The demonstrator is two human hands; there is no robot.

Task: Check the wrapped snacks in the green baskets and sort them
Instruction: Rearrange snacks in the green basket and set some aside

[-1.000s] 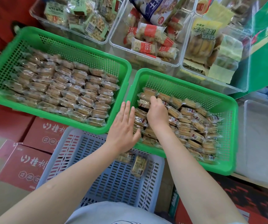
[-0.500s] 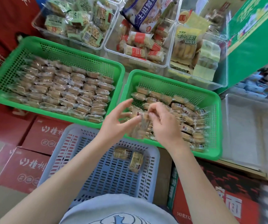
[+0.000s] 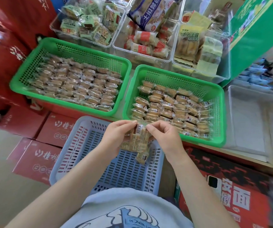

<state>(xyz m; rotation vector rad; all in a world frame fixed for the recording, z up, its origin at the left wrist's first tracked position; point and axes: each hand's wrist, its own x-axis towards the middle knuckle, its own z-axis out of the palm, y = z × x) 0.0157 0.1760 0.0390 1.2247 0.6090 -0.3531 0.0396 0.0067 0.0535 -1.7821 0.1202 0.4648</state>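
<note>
Both hands, left [image 3: 116, 137] and right [image 3: 163, 137], pinch one wrapped snack [image 3: 138, 139] above a lavender basket [image 3: 83, 155]. Two green baskets [image 3: 70, 76] [image 3: 214, 112] of snacks sit on red cartons [image 3: 38, 157], with clear bins [image 3: 142, 45] behind.

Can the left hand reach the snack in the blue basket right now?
Probably not yet: the left hand and right hand both pinch a wrapped snack directly above the blue basket, covering the loose snack.
</note>
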